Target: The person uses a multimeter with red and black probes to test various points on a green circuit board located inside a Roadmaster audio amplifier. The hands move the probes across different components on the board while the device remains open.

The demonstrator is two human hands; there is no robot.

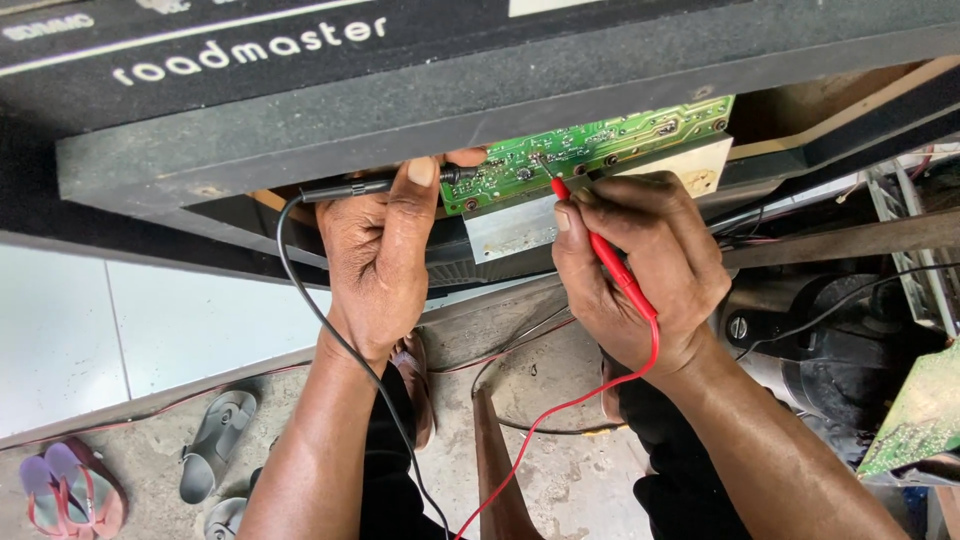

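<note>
My left hand (378, 255) grips a black test probe (350, 188) whose tip lies against the left edge of a green circuit board (620, 135). Its black lead (320, 320) drops down past my wrist. My right hand (640, 265) holds a red test probe (605, 255) like a pen, its tip touching solder points near the middle of the board. A red lead (560, 410) trails down between my arms. The board sits in the open back of a large black speaker cabinet (300, 130), above a bare aluminium heat sink (515, 225).
A second green circuit board (920, 415) leans at the right edge, beside dark round parts (800, 340) and a tangle of wires. Grey sandals (215, 435) and purple sandals (70, 485) lie on the concrete floor at lower left. A white tiled surface (110, 330) fills the left side.
</note>
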